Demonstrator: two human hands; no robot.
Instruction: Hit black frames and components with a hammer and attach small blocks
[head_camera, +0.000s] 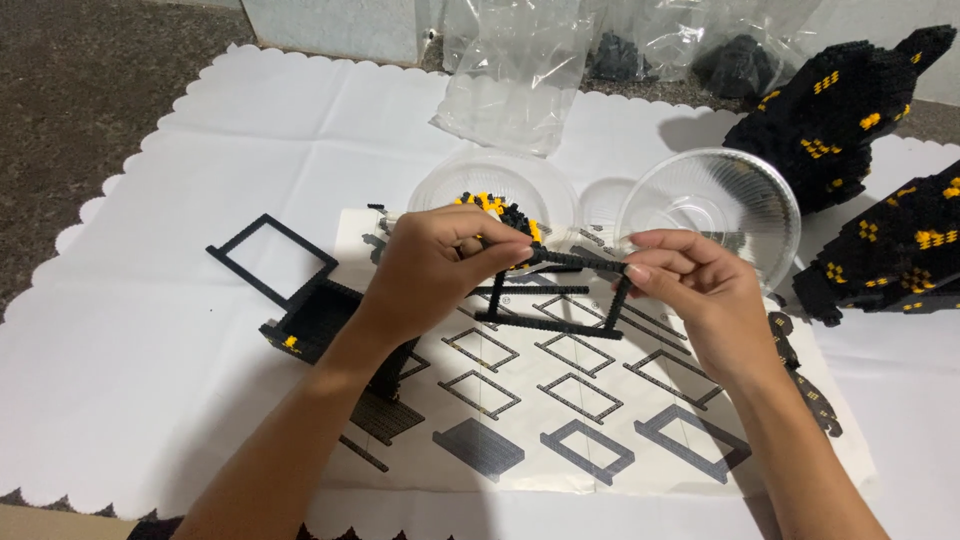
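Observation:
Both hands hold a thin black rectangular brick frame (560, 292) above a printed instruction sheet (590, 420). My left hand (435, 265) pinches the frame's left end. Fingertips of my right hand (690, 285) grip its right end. The frame hangs tilted over the sheet's drawings of similar frames. Just behind my left hand sits a clear plastic bowl (490, 190) holding small black and yellow bricks.
A second clear bowl (715, 205) stands at the right. A black open frame piece with a built block (290, 290) lies at the left on the white scalloped cloth (140, 330). Large black-and-yellow built sections (850, 110) stand at the far right. Clear plastic bags (515, 75) lie behind.

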